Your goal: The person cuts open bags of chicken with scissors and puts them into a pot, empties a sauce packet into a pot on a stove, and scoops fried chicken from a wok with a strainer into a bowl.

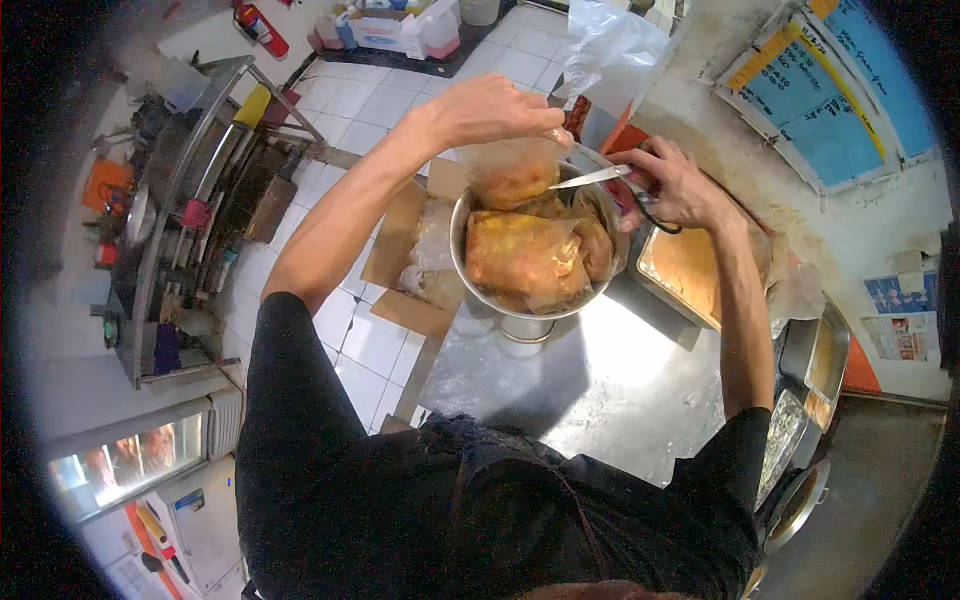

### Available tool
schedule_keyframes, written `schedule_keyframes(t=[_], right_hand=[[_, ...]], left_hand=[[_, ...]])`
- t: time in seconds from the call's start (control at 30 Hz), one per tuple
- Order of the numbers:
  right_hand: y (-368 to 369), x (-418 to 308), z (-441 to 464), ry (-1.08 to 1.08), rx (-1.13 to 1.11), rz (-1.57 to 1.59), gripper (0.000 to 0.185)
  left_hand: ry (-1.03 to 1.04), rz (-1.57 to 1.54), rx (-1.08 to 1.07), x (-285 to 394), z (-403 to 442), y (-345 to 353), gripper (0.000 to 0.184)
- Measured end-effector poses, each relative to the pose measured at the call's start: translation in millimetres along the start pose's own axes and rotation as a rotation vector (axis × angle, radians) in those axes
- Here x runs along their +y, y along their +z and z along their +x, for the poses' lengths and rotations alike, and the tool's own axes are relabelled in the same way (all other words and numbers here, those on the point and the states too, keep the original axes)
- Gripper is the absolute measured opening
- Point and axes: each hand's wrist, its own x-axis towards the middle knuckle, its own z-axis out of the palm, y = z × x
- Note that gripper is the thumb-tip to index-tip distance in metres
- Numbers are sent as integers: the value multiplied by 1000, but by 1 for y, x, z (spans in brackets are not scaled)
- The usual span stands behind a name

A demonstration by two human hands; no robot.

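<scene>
My left hand (508,112) is closed on the gathered top of a clear plastic bag (512,182) with orange-brown food inside. In my right hand (672,187) is a pair of scissors (592,179), dark at the handle, its metal blades apart and pointing left toward the bag. Below both hands stands a round metal bowl (487,299). Another bag of yellow-orange food (525,262), perhaps marinated meat, fills much of it. Where the blades meet the held bag, I cannot tell whether they touch the plastic.
The bowl stands at the edge of a shiny steel table (630,385). Right of it is a rectangular tray (690,270) with orange-brown contents. An open cardboard box (412,312) sits to the left. More metal pans (826,350) line the right side. A metal rack (190,215) stands far left.
</scene>
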Motion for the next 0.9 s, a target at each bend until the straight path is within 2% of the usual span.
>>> schedule_keyframes(t=[0.07,0.2,0.3,0.37,0.4,0.43,0.47,0.5,0.53,0.57,0.63,0.73,0.8,0.83,0.9], right_hand=[[-14,2,-8,147,-65,40,85],[-18,-4,-8,218,-77,-19,83],[2,-17,13,121,-41,-76,79],[32,-9,32,-63,72,-124,71],[36,-15,38,-138,139,-45,68],[35,-16,41,-151,133,-46,68],[31,-17,43,-66,3,-120,59],[28,-23,47,22,-125,-192,50],[33,-28,51,16,-128,-191,50],[41,-34,57,-78,-62,-111,45],[54,-56,70,-170,2,-35,40],[71,-102,87,-258,89,59,43],[54,-129,84,-170,25,-64,46],[52,-132,78,-178,9,-54,46],[46,-124,51,-214,295,285,44]], left_hand=[[-15,0,10,-1,-5,-3,11],[23,23,3,9,11,2,15],[83,95,-8,20,35,9,16],[99,161,-32,18,36,10,17],[81,135,-45,16,32,11,15],[62,106,-59,14,28,13,14],[51,111,-58,13,25,14,14],[31,67,20,13,22,13,15],[11,17,98,16,20,12,17],[4,15,98,19,22,13,17],[49,-180,317,29,45,1,24],[-38,-57,468,31,79,-46,24],[-61,-81,512,23,76,-69,23],[-159,-104,550,9,69,-75,21],[-390,-71,658,-1,29,-74,21]])
